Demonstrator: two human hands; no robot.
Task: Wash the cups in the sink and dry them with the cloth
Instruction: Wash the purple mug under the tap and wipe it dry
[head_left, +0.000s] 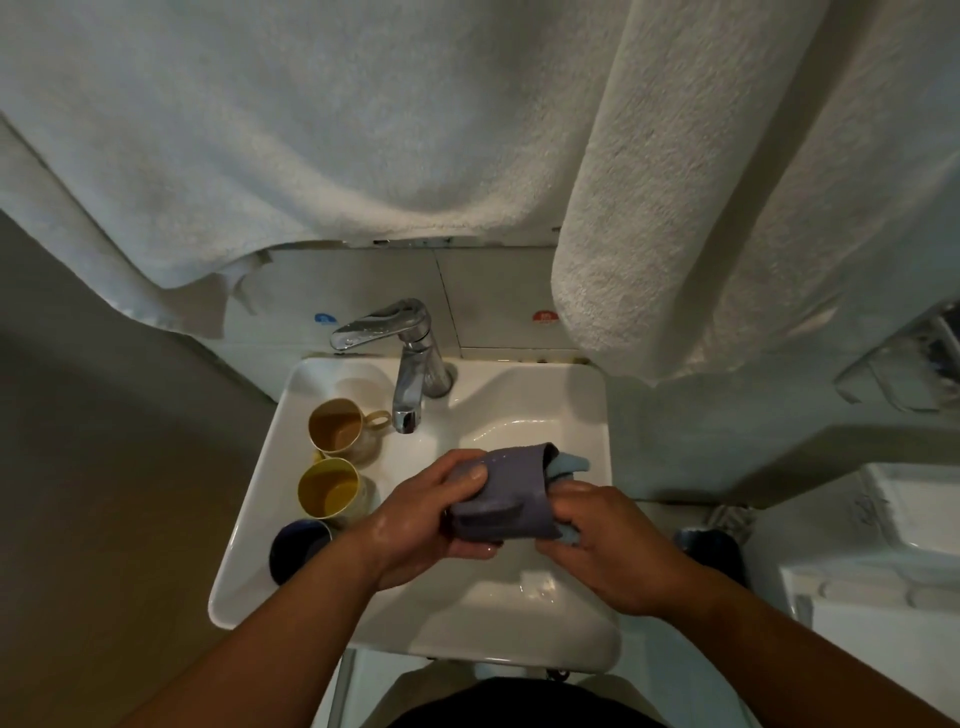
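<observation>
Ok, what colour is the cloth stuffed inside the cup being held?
Light blue cloth, poking from the grey-purple cup; the head view shows it.

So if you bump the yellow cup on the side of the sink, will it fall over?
Probably not from a light bump: the yellow cup stands upright on the sink ledge, close between a beige cup and a dark cup. The ledge looks narrow, so a hard push could slide it into the basin. It may be slippery if wet.
</observation>
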